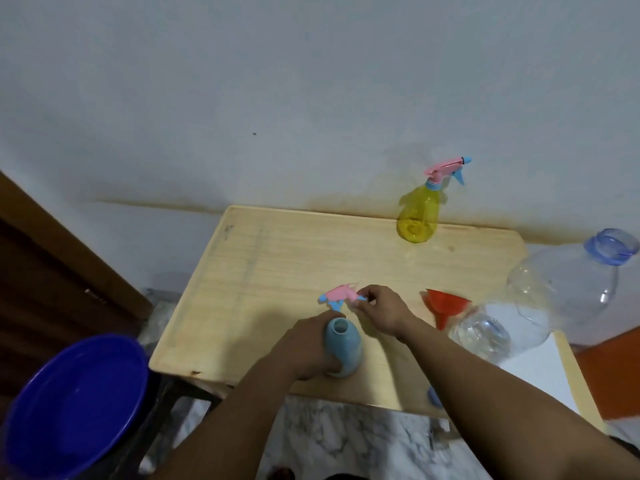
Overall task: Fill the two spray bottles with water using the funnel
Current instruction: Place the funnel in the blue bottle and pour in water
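A blue spray bottle (343, 344) stands upright near the table's front edge with its neck uncovered; my left hand (304, 348) grips its body. Just behind it, my right hand (377, 311) holds the pink and blue spray head (337, 295) low over the table. A yellow spray bottle (417, 218) with its pink head screwed on stands at the back of the table by the wall. An orange funnel (445, 304) lies on its side to the right of my right hand.
A large clear water jug (540, 303) with a blue mouth lies on its side at the table's right edge. A blue basin (72, 407) sits at lower left beside the wooden table (270, 258). A small blue object (433, 396) peeks out by my right forearm.
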